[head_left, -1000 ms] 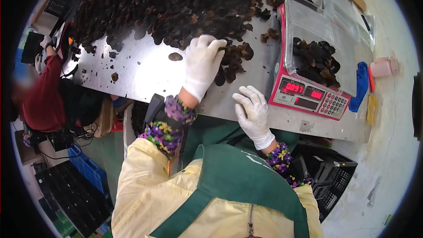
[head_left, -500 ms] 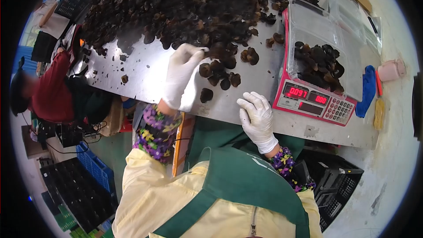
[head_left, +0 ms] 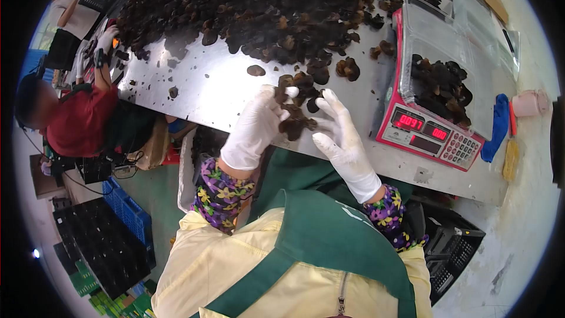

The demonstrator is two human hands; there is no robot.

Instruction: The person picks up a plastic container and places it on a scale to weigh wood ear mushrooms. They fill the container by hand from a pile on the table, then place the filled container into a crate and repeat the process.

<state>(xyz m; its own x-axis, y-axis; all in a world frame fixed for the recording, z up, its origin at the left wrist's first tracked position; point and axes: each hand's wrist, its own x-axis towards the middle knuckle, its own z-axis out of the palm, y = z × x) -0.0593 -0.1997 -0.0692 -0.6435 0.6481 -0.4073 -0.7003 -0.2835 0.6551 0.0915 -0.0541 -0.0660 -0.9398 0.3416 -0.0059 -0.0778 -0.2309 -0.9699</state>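
My left hand (head_left: pixel 254 128), in a white glove, has its fingers closed on a few dark brown wood ear mushrooms (head_left: pixel 292 122) near the table's front edge. Just to their right is my right hand (head_left: pixel 346 144), also gloved, its fingers stretched and spread with the thumb apart. Its fingertips come close to the mushrooms; whether they touch is hard to tell. Beyond the hands lies a large heap of wood ear mushrooms (head_left: pixel 253 15). At the right, a clear plastic box holding mushrooms (head_left: pixel 440 88) rests on a red digital scale (head_left: pixel 432 135) reading 0.097.
A blue cloth (head_left: pixel 496 126) and a yellow-bristled brush (head_left: pixel 511 159) lie at the right. Below the table is a black crate (head_left: pixel 450 247). A co-worker in a red top (head_left: pixel 79 121) sits at the left, near stacked dark crates (head_left: pixel 103 253).
My left hand has come nearer the table's front edge and gathered mushrooms there. My right hand has moved up toward them, fingers now spread. The scale reading is unchanged.
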